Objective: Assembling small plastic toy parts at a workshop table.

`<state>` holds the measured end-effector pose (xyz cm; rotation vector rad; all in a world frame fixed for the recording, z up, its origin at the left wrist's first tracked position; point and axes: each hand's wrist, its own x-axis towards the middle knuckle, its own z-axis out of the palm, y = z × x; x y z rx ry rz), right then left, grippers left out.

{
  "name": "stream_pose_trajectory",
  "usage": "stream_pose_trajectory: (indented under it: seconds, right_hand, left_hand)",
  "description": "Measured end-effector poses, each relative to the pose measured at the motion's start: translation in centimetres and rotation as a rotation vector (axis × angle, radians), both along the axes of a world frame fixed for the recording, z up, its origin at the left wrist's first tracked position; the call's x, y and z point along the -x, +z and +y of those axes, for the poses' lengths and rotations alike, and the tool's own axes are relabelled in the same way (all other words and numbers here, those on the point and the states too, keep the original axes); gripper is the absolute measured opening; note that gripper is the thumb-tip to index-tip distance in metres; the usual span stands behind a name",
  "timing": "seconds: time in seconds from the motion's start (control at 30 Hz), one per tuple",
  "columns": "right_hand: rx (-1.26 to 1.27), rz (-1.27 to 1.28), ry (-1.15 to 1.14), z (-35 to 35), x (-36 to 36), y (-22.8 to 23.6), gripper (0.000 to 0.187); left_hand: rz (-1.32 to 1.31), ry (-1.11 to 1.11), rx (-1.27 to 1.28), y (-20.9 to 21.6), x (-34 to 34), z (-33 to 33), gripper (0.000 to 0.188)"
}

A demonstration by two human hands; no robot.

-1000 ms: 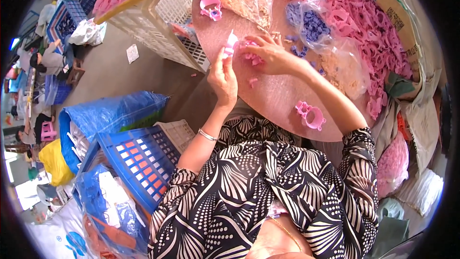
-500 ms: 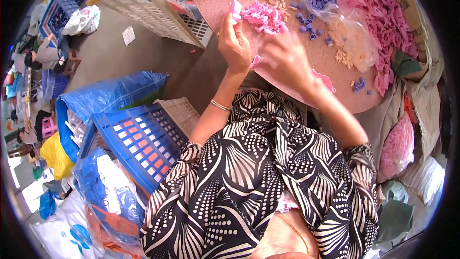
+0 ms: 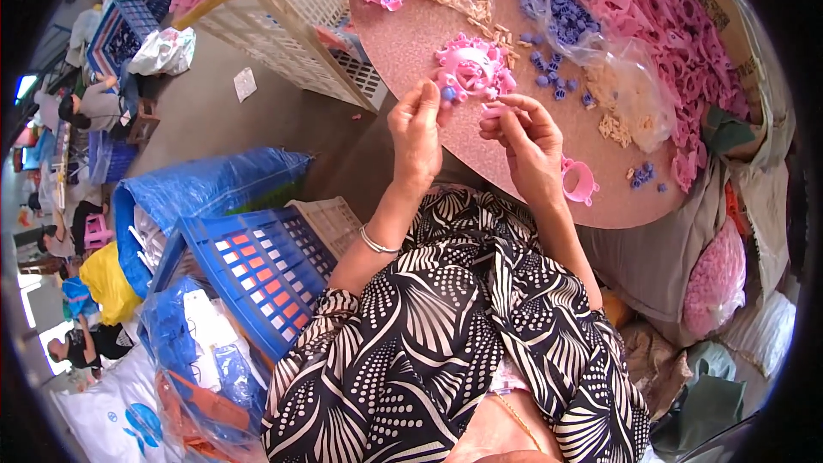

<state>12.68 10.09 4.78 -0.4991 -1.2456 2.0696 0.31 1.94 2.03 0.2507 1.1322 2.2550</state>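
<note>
Head view: hands apart from each other above the worktop [image 3: 630, 193]. Left hand [image 3: 417, 133] pinches a pink-and-blue piece [image 3: 447, 94]; its outline merges with the pink pile [image 3: 476, 62] just beyond. Right hand [image 3: 530, 135] clamps a small pink part [image 3: 491, 110] between thumb and fingers. Pink ring [image 3: 591, 188] lies near the right wrist; loose blue parts [image 3: 559, 84] lie beside the pile.

Beside a blue sack [image 3: 210, 178] are a blue basket [image 3: 244, 283] and yellow bag [image 3: 110, 285], with a pink stool [image 3: 97, 230] beyond.
</note>
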Motion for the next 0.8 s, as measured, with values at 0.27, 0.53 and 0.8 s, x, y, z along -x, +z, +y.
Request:
stream_pose_trajectory:
  seconds: [0.27,0.53,0.8]
  right_hand:
    - [-0.27,0.045,-0.161,-0.8,-0.2,0.9,0.024]
    - [-0.27,-0.044,-0.272,-0.6,-0.5,-0.8,0.025]
    - [-0.052,-0.007,-0.351,-1.1,0.0,-0.6,0.03]
  left_hand:
    - [-0.14,-0.182,-0.109,1.1,-1.7,0.9,0.028]
    - [0.083,-0.225,-0.109,1.3,-1.7,1.1,0.033]
    - [0.348,-0.111,0.037,1.4,-3.3,0.7,0.03]
